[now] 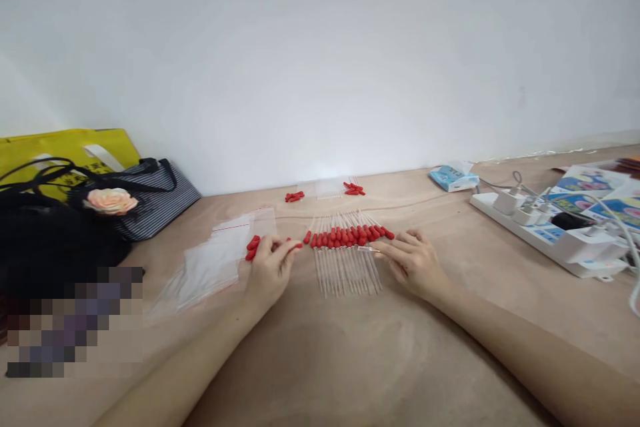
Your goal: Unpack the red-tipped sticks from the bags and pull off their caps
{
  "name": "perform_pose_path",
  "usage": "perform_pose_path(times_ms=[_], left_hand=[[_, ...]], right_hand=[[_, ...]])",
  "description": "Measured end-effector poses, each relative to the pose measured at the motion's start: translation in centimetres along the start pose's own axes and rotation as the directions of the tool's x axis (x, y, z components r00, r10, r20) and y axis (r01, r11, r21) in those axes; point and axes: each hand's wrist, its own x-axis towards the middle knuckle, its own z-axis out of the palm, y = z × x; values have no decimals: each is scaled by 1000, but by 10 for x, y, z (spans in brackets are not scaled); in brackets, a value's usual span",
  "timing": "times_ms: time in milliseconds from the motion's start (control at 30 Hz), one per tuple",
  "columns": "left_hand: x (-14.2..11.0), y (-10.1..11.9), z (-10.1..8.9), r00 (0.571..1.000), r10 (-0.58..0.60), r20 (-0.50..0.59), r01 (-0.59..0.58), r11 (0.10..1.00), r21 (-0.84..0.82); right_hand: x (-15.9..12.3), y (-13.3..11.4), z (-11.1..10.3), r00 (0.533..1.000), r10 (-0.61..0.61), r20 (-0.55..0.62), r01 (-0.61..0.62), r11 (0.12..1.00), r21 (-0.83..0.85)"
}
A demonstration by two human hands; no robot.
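Note:
Between my hands lies a row of droppers with red rubber bulbs (345, 236), their thin clear tubes pointing toward the wall. Nearer to me is a row of bare clear dropper tubes (347, 273). My left hand (270, 268) is closed, pinching a red rubber bulb (299, 246) left of the row. Several loose red bulbs (253, 248) show beside its fingers, partly hidden. At the right end of the rows, my right hand (413, 260) is closed with a clear dropper tube (367, 249) between its fingertips, the tube lying roughly level and pointing left.
Clear zip bags (220, 263) lie left of my left hand. Near the wall are small piles of red bulbs (354, 189) and more clear tubes (329, 192). A striped bag (157, 203) stands left. On the right are a tissue pack (454, 177) and a power strip (530, 235) with plugs.

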Motion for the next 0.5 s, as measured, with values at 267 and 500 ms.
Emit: perform_pose_path(times_ms=[267,500], left_hand=[[16,-28,14,938,-270,216,252,962,108],[26,-30,22,911,-233,341,128,944,303]], right_hand=[[5,4,-14,923,221,314,-225,974,-24],[3,-1,-7,844,349,406,-298,936,-185]])
